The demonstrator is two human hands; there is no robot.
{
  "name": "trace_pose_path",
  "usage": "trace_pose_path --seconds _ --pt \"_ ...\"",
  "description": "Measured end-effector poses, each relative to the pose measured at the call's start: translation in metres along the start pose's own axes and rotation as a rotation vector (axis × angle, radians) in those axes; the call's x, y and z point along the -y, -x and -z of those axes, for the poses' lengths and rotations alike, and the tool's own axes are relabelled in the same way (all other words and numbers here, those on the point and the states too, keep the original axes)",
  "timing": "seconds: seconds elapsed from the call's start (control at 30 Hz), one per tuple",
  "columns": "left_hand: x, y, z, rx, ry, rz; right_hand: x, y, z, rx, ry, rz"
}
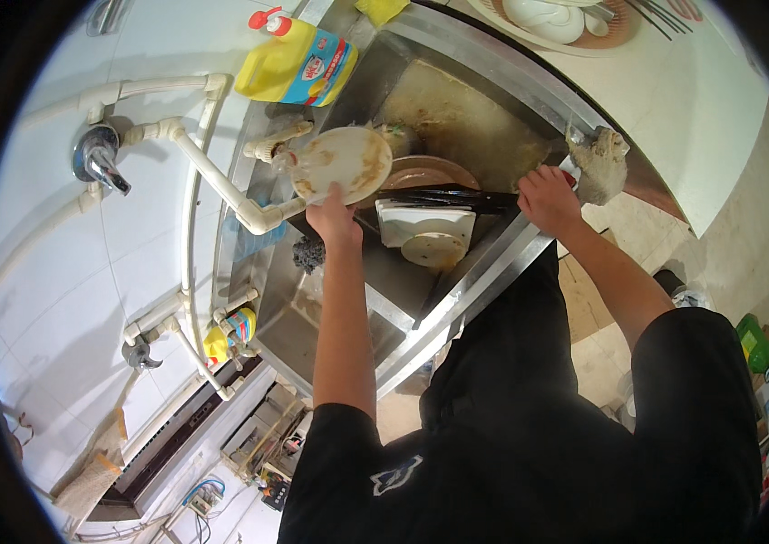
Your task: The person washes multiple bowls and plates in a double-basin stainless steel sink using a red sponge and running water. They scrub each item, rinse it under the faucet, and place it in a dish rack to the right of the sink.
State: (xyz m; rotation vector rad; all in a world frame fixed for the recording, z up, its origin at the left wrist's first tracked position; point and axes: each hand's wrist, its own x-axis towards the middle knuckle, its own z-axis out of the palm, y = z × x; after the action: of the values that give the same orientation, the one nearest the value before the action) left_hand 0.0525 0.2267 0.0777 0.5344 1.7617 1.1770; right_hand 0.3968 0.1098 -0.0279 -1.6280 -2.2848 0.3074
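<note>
My left hand point(335, 221) grips the near edge of a white oval plate point(347, 162) smeared with brown residue, holding it tilted above the sink point(384, 299). At the sink's near rim my right hand point(549, 198) is curled around something. A small red part point(569, 178) shows beside its knuckles; the rest is hidden by the fingers. A long black object point(439, 197) lies across the basin and reaches toward those fingers; I cannot tell what it is. Below it are white rectangular dishes point(425, 224) and a small soiled round dish point(434, 250). A brownish round dish point(429, 175) sits behind.
Cloudy water point(459, 102) covers the basin's far part. A grey rag point(601, 166) hangs over the rim by my right hand. Left are white pipes point(211, 177), a yellow detergent jug point(299, 64) and a dark scouring pad point(308, 254). A basket of dishes point(605, 37) stands top right.
</note>
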Motion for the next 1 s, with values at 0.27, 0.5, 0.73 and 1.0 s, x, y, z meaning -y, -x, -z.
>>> trace_pose_path --seconds 0.27,0.5,0.73,1.0 --pt "0.004 0.004 -0.005 0.039 0.249 -0.073 -0.001 0.0 0.001 0.03 -0.008 -0.015" --pt "-0.002 0.011 -0.015 -0.038 0.245 -0.006 -0.002 -0.002 0.011 0.142 -0.019 -0.031" --pt "-0.001 0.013 0.0 0.019 0.272 0.072 -0.004 0.0 0.003 0.088 -0.205 -0.109" --pt "-0.012 0.025 0.009 0.141 0.069 0.228 0.072 -0.097 0.028 -0.276 -0.632 -0.226"
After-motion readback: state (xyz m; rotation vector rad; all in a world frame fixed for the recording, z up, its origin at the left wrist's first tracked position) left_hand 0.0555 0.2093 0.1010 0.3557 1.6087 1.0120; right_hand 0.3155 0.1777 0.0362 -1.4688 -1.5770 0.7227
